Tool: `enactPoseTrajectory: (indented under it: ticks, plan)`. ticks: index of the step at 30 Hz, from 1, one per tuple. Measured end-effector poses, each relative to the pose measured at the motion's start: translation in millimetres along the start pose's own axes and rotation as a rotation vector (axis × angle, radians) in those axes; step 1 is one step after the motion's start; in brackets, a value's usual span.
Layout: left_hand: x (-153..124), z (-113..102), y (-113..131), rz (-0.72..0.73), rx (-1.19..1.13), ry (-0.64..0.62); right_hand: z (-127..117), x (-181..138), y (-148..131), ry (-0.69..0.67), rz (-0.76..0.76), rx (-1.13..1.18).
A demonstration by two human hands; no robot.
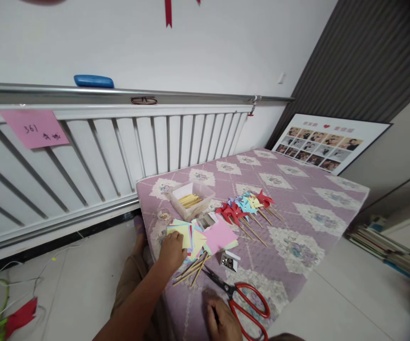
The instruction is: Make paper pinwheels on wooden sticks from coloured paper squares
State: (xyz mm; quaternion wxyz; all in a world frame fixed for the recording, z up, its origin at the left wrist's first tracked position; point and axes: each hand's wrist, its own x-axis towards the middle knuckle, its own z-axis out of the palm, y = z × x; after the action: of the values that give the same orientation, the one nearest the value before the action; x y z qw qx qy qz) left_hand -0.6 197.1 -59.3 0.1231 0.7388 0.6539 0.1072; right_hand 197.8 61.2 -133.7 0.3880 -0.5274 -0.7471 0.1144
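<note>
My left hand (pixel 172 251) is on a pile of coloured paper squares, its fingers closed on a pale yellow sheet (pixel 178 230). Pink paper squares (pixel 219 234) lie just right of that pile. Below it several thin wooden sticks (pixel 191 271) are strewn across each other. My right hand (pixel 222 319) rests near the front edge with its fingers curled in, and I see nothing in them. Close beside it lie red-handled scissors (pixel 231 290), blades toward the sticks. A small open box of metal pins (pixel 229 261) stands above the scissors.
Finished paper pinwheels (pixel 242 208) on sticks lie to the right of a clear plastic tub (pixel 205 193) holding more sticks. A small round container (pixel 163 214) stands at the left edge. The flowered cloth (pixel 290 208) spreads beneath everything, beside a white radiator (pixel 176 142).
</note>
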Motion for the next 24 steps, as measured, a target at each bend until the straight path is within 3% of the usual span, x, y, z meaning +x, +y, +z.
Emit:
enactPoseTrajectory:
  ticks: [9,14,19,24]
  plan:
    - [8,-4,-8,0.059,-0.047,-0.047,-8,5,-6,-0.001,-0.041,-0.044]
    - [13,-7,-16,0.063,-0.138,-0.002,-10,6,-7,-0.005,-0.032,-0.054]
    - [13,-25,-25,0.032,-0.283,0.165,-8,5,-6,-0.001,-0.017,-0.036]
    - [-11,-60,-17,-0.022,-0.502,0.373,-6,5,-5,0.016,-0.016,-0.003]
